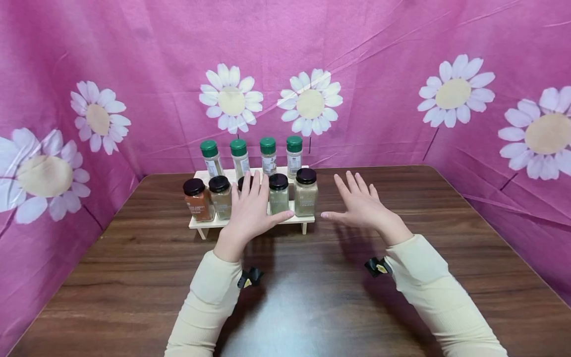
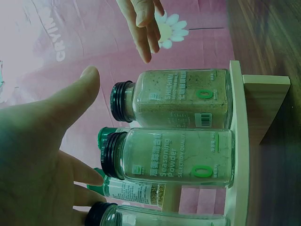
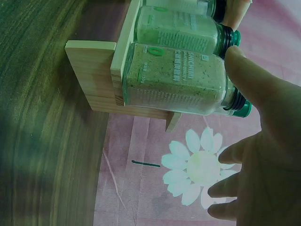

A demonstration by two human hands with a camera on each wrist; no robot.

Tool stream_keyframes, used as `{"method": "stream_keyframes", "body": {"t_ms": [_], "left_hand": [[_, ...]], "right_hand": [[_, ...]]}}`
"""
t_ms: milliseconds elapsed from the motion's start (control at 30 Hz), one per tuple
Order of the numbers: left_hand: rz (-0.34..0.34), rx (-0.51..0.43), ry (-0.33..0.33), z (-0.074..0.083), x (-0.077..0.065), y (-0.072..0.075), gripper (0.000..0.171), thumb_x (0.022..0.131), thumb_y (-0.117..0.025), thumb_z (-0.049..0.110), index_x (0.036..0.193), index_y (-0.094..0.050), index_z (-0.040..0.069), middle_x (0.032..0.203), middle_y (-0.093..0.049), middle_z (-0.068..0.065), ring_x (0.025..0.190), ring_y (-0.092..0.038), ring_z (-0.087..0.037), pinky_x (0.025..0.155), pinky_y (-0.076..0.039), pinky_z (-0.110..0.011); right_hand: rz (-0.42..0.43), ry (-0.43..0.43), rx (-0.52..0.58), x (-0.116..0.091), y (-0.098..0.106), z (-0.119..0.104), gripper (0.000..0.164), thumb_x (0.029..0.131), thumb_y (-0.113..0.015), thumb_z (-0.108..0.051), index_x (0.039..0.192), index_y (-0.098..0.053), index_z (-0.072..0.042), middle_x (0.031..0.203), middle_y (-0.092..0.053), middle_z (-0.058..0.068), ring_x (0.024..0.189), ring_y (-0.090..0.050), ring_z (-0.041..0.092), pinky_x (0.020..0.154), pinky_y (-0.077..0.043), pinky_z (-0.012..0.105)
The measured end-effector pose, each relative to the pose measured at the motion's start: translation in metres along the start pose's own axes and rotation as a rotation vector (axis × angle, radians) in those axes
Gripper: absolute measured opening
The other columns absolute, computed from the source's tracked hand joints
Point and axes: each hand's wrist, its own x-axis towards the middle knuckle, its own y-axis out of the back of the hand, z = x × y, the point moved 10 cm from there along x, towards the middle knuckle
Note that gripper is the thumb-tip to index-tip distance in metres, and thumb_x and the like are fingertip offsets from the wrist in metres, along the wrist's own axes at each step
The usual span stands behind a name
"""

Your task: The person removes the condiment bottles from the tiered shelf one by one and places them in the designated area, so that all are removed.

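A two-step wooden spice rack (image 1: 209,224) holds several black-capped square jars in front and several green-capped bottles (image 1: 294,157) behind. Fingers straight and spread, my left hand (image 1: 249,210) hovers before the front row, holding nothing and hiding most of the middle jar. Beside its thumb stand a pale green seasoning powder jar (image 1: 279,198) and a shichimi jar (image 1: 306,198) at the right end. My right hand (image 1: 362,206) is also empty with fingers extended, just right of the rack. At the left end is an orange-red spice jar (image 1: 199,206), next to a brownish one (image 1: 220,201).
The rack stands near the back of a dark wood-grain table (image 1: 134,277). Behind and on both sides hangs a pink cloth (image 1: 379,99) with white daisies. Small black bands (image 1: 250,277) sit at the cuffs of the cream sleeves (image 1: 209,297).
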Motion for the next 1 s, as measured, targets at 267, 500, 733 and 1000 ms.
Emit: {"method": "stream_keyframes", "body": {"t_ms": [267,500,733,1000], "left_hand": [[-0.002,0.011,-0.015,0.001,0.0,0.003,0.1,0.069,-0.046,0.07,0.136,-0.018,0.001,0.14,-0.013,-0.017,0.127,0.001,-0.03,0.096,-0.001,-0.052],[-0.023,-0.023,-0.028,-0.004,-0.002,0.013,0.1,0.069,-0.049,0.068,0.136,-0.017,0.002,0.14,-0.011,-0.016,0.127,0.001,-0.029,0.096,0.002,-0.051],[-0.009,-0.03,-0.061,-0.02,-0.007,0.032,0.1,0.069,-0.051,0.065,0.137,-0.014,0.003,0.141,-0.011,-0.014,0.127,0.002,-0.027,0.096,0.001,-0.051],[0.104,-0.095,-0.067,-0.045,-0.02,0.057,0.103,0.067,-0.055,0.064,0.136,-0.015,0.0,0.14,-0.013,-0.017,0.127,-0.003,-0.028,0.096,-0.002,-0.052]], "right_hand": [[0.013,0.0,0.017,0.0,0.008,-0.001,0.099,0.071,-0.051,-0.063,0.138,-0.006,-0.005,0.139,0.0,0.025,0.124,0.003,0.039,0.091,-0.002,0.059],[0.041,0.022,0.01,0.007,0.023,-0.007,0.101,0.069,-0.049,-0.067,0.138,-0.009,-0.004,0.138,-0.006,0.026,0.123,-0.002,0.04,0.092,-0.005,0.059],[0.054,0.045,0.025,0.012,0.038,-0.009,0.099,0.07,-0.053,-0.063,0.138,-0.01,-0.004,0.137,-0.009,0.026,0.124,-0.004,0.04,0.092,-0.008,0.059],[0.086,0.063,0.077,0.016,0.051,-0.01,0.096,0.072,-0.056,-0.058,0.137,-0.012,-0.003,0.137,-0.012,0.026,0.123,-0.008,0.04,0.093,-0.01,0.057]]}}
